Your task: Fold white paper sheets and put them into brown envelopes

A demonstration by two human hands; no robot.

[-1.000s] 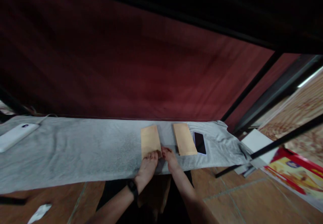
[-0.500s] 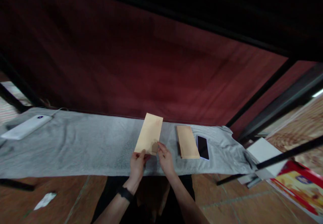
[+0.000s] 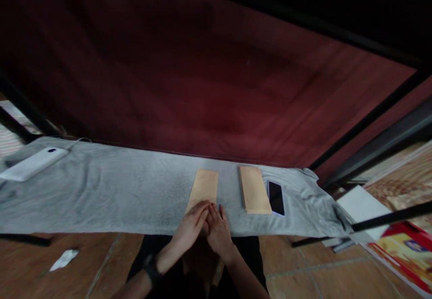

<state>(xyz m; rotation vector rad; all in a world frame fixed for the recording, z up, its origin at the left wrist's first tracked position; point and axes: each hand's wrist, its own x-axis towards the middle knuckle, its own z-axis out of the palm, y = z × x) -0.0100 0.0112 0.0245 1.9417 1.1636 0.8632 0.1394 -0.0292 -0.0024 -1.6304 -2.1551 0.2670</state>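
A tan paper envelope (image 3: 205, 183) lies flat on the grey cloth, its near end covered by my hands. My left hand (image 3: 191, 225) rests palm down on that end, fingers stretched out and angled to the right. Against its fingertips lie the fingers of my right hand (image 3: 218, 232), also flat, with the thumb side hidden. A stack of similar tan envelopes (image 3: 255, 190) sits to the right, apart from my hands. Beside the stack is a dark-screened phone (image 3: 276, 198) with a pale purple edge.
Grey cloth (image 3: 128, 186) covers the narrow bench. A white device (image 3: 33, 164) with a cable lies at the far left. A dark red panel (image 3: 202, 87) rises behind the bench. At right are black metal bars and a red and yellow box (image 3: 405, 249). Crumpled paper (image 3: 64, 260) lies on the tiled floor.
The envelope, earlier lifted and tilted between both hands, now lies down on the cloth. My hands have come together and flattened over its near end. The view has shifted slightly.
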